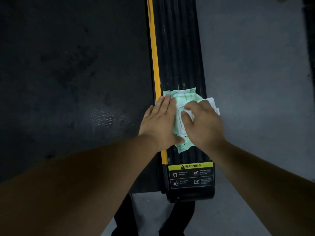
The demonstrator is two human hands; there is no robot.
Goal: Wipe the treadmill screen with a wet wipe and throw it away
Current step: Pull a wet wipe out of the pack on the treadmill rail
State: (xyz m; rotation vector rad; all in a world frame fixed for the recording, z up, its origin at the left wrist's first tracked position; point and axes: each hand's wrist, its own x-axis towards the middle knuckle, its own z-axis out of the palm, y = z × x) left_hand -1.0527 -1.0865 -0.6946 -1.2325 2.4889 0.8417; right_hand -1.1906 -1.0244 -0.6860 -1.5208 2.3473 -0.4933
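A pale green pack of wet wipes (183, 97) lies on the treadmill's black side rail (179, 48). Its white lid (212, 103) is flipped open to the right. My left hand (158, 123) lies flat on the pack's left side, fingers apart, pressing it down. My right hand (202, 124) is over the pack's opening, thumb and fingers pinched on a white wet wipe (189, 114) there. The treadmill screen is not in view.
The dark treadmill belt (68, 74) fills the left side, edged by a yellow strip (155, 53). A yellow warning label (190, 174) sits at the rail's near end. Grey floor (255, 65) lies to the right. My dark trouser legs (150, 218) show below.
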